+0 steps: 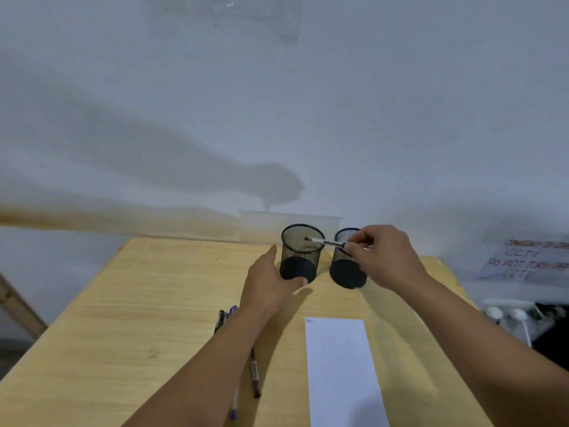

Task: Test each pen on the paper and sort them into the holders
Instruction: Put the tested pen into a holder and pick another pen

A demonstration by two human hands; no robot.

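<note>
Two black mesh holders stand side by side at the table's far edge: the left holder (300, 252) and the right holder (346, 266). My left hand (268, 285) grips the left holder by its lower side. My right hand (381, 257) pinches a pen (323, 241) that lies nearly level, its tip over the left holder's mouth. A white sheet of paper (341, 371) lies near me on the right, with a small scribble at its top left corner. Several more pens (255, 374) lie beside and partly under my left forearm.
The wooden table (138, 318) ends just behind the holders, against a pale wall. A printed notice (523, 260) and white plugs with a cable (508, 314) sit off the table's right side. A wooden frame piece (18, 306) leans at the far left.
</note>
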